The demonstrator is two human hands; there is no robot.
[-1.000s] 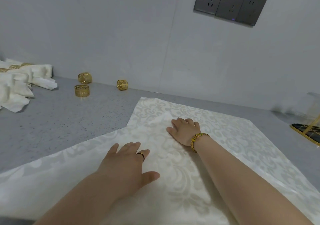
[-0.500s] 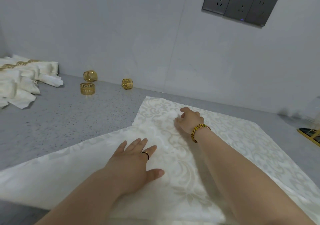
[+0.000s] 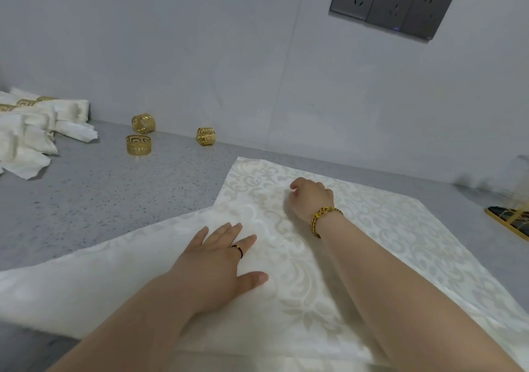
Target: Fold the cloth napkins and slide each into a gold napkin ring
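A cream damask napkin (image 3: 386,228) lies spread on the grey counter, with a plain white flap folded over its left part. My left hand (image 3: 217,260) rests flat on that flap, fingers straight. My right hand (image 3: 310,197), wearing a gold bracelet, sits farther back near the flap's tip with its fingers curled down into the cloth, apparently pinching it. Three loose gold napkin rings stand near the wall at back left: one (image 3: 143,123), a second (image 3: 138,145) and a third (image 3: 205,136).
Several rolled napkins in gold rings (image 3: 43,119) are piled at the far left. A gold-edged dark tray (image 3: 512,222) pokes in at the right edge. The wall with grey sockets (image 3: 392,8) rises close behind the counter (image 3: 100,200).
My right hand slid a little farther back on the napkin and its fingers went from flat to curled. My left hand stayed flat on the cloth. The camera shifted slightly.
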